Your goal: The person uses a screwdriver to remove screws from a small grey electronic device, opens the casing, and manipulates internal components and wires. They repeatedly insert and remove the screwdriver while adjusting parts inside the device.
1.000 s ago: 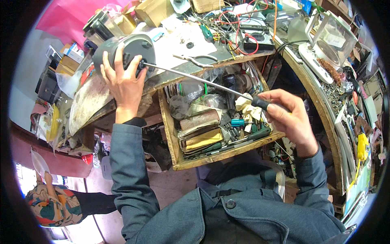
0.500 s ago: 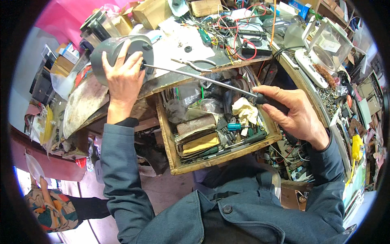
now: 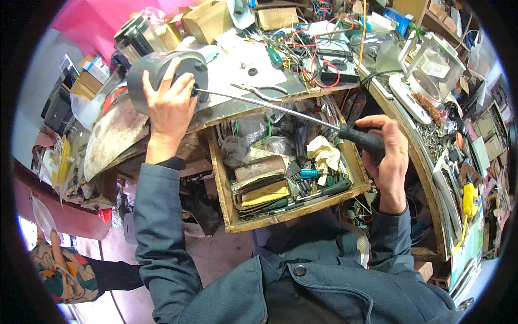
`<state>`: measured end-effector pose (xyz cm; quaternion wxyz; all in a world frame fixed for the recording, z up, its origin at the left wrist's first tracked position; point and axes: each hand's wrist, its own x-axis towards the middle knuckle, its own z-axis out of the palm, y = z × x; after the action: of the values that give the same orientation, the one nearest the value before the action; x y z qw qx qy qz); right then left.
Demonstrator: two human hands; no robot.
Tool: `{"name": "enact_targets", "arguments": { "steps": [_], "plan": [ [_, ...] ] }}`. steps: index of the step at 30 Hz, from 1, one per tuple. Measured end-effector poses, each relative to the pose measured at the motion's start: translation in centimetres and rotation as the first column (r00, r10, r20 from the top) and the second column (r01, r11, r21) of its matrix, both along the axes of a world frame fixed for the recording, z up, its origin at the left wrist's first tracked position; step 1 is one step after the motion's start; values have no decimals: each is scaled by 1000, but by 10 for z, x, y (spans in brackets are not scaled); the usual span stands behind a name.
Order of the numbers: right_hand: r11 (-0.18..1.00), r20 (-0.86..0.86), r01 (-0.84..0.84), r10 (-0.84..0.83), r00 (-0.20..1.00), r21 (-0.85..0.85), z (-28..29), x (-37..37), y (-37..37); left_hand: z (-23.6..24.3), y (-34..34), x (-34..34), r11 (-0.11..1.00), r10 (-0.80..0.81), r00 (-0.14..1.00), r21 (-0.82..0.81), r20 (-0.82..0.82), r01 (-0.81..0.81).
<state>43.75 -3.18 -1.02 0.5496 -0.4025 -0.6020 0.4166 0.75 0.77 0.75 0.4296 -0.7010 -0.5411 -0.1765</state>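
My left hand [image 3: 170, 105] grips a dark grey round housing [image 3: 144, 75], fingers spread over its flat face, and steadies it at the bench's edge. A long screwdriver [image 3: 270, 106] spans from the housing to my right hand [image 3: 389, 154], which is closed around its black handle. The shaft's tip meets the face of the housing by my left fingers; the exact spot of contact is hidden. Below the shaft, an open wooden drawer [image 3: 294, 220] holds tools, a brown pouch [image 3: 260, 171], a yellow packet [image 3: 265, 194] and a crumpled cream cloth [image 3: 324, 152].
Pliers [image 3: 260, 92] lie on the bench behind the shaft. Red-leaded wires tangle around a black meter [image 3: 339, 73]. Clutter covers the right-hand bench, with a clear plastic container [image 3: 434, 62] and a yellow device [image 3: 470, 200]. Another person's patterned sleeve [image 3: 67, 272] shows at lower left.
My right hand has turned around the screwdriver handle, the wrist dropping lower and my forearm swinging inward. The housing and left hand have shifted slightly right and down in view.
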Motion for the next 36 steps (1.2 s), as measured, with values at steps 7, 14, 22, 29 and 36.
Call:
{"name": "enact_targets", "arguments": {
  "steps": [7, 14, 22, 29, 36],
  "plan": [
    [879, 74, 37, -82, 994, 476, -16, 5, 4, -4, 1, -1, 1000, 0, 1000, 24, 17, 0],
    [978, -13, 51, -49, 999, 200, -16, 1, -10, -5, 0, -3, 999, -11, 1000, 31, 23, 10],
    [972, 26, 113, -121, 992, 207, -11, -1, -16, -6, -2, -5, 999, 2, 1000, 32, 16, -3],
    [967, -101, 83, -60, 993, 240, -6, -12, -23, -4, -1, -1, 999, 23, 999, 27, 23, -23],
    [986, -20, 49, -46, 999, 160, 0, -4, -33, -6, -2, -3, 999, 18, 1000, 37, 23, -19]
  ]
}}
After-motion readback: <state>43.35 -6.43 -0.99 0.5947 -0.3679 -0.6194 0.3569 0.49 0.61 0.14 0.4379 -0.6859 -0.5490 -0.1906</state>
